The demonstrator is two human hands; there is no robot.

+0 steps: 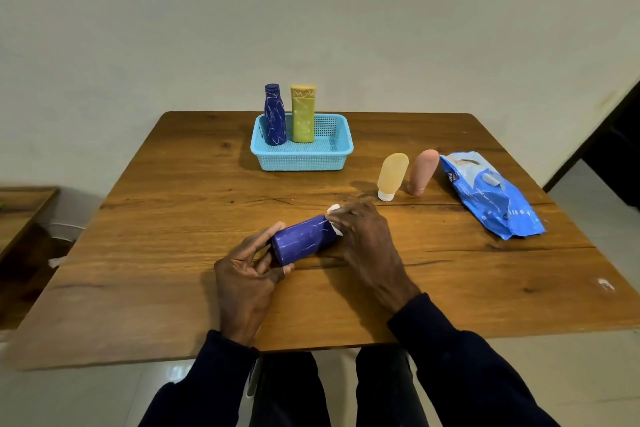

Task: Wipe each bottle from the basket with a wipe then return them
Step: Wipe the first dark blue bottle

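a purple cylindrical plastic bottle (303,241) is held on its side toward the front edge of the brown wooden table (173,218). its base is gripped by the curled left hand (247,274), and a small white wipe (334,210) is pinched on its top by the right hand (363,239). if the grip is loosened, the bottle could be rolled off.

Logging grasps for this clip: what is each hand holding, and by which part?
The left hand grips the blue bottle round its near, flat end. The right hand holds a white wipe against the bottle's far end.
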